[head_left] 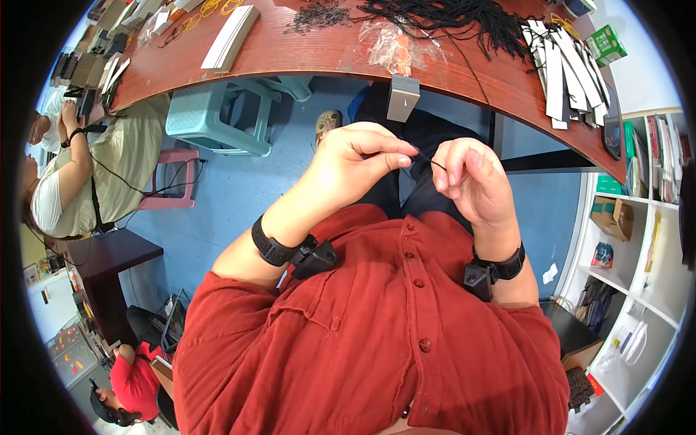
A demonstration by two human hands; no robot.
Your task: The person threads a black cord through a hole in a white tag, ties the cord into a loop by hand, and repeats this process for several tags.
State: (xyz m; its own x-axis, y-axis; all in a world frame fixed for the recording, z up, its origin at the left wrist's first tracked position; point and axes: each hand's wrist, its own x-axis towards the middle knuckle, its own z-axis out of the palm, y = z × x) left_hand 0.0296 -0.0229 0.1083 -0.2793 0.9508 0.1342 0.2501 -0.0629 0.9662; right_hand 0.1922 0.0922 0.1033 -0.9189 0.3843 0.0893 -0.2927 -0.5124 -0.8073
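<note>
A short stretch of thin black cord runs between my two hands, above my lap and short of the table edge. My left hand pinches one end of it between thumb and forefinger. Curled fingers of my right hand grip the other end, with the thumb raised. Whether something small sits at the left fingertips is too fine to tell. Just beyond the hands, a stack of grey and white cards juts over the edge of the reddish-brown table.
On the table lie a heap of black cords, white strips, a white stack, small black pieces and clear plastic wrapping. Teal stools stand below. Another person works at left. Shelves line the right.
</note>
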